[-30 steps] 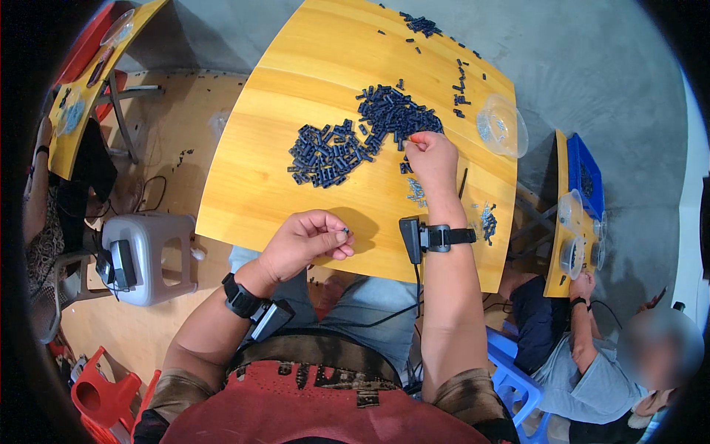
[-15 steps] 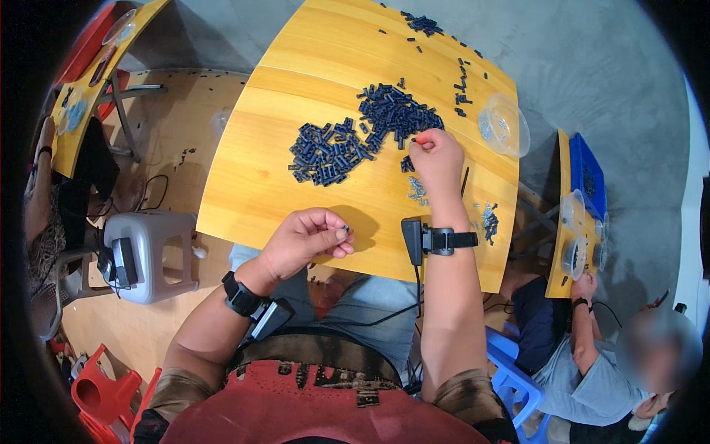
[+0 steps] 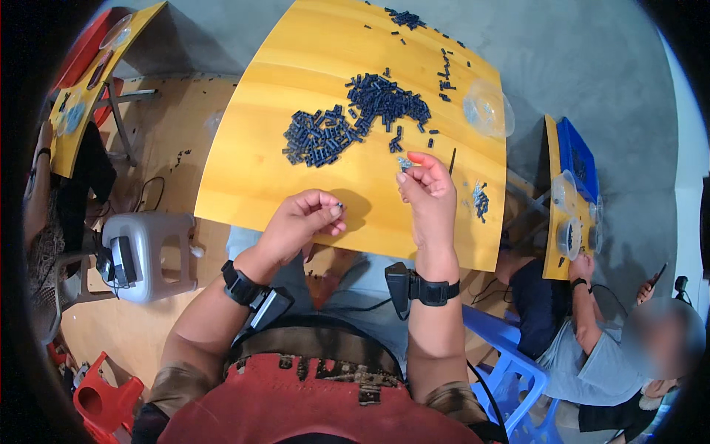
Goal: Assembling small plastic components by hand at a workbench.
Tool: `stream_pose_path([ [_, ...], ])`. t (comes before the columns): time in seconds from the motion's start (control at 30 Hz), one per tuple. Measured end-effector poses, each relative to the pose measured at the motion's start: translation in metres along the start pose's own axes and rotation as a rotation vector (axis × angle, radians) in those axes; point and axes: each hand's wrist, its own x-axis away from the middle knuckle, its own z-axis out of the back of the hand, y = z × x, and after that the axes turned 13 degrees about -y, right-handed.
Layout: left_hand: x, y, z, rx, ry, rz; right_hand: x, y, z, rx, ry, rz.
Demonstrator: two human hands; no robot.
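Note:
My left hand (image 3: 305,224) is closed above the table's near edge, pinching a small dark part (image 3: 340,206) between thumb and forefinger. To its right, my right hand (image 3: 430,194) has thumb and fingers pinched together, and a small black part shows partly at their tips. Just beyond those fingertips lies a little heap of silvery metal pieces (image 3: 403,162), partly covered by the hand. Farther out, small black blocks lie in a large pile (image 3: 384,100) and a second pile (image 3: 319,138) to its left. A few loose black blocks (image 3: 397,140) lie between the piles and my right hand.
On the yellow table (image 3: 251,163) are a clear round tub (image 3: 488,109), a thin black stick (image 3: 452,160) and a small mixed heap (image 3: 481,201) at the right. A grey stool (image 3: 151,255) stands left, a blue stool (image 3: 503,355) right. Another person (image 3: 584,355) sits at the right-hand table.
My right hand has come back from the edge of the large black pile toward me, to the near side of the silvery pieces. The left hand keeps its pinch, and the view has shifted slightly.

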Motion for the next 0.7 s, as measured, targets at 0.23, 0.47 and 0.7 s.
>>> stream_pose_path([
  [0.23, 0.020, 0.005, -0.029, -0.048, -0.053, -0.009, 0.053, -0.004, -0.009, -0.101, -0.117, -0.097],
  [0.47, 0.041, 0.005, -0.051, -0.152, -0.061, 0.010, 0.094, -0.007, -0.024, -0.152, -0.210, -0.056],
  [0.7, 0.052, -0.005, -0.064, -0.207, -0.083, -0.015, 0.113, -0.001, -0.016, -0.122, -0.220, 0.021],
])
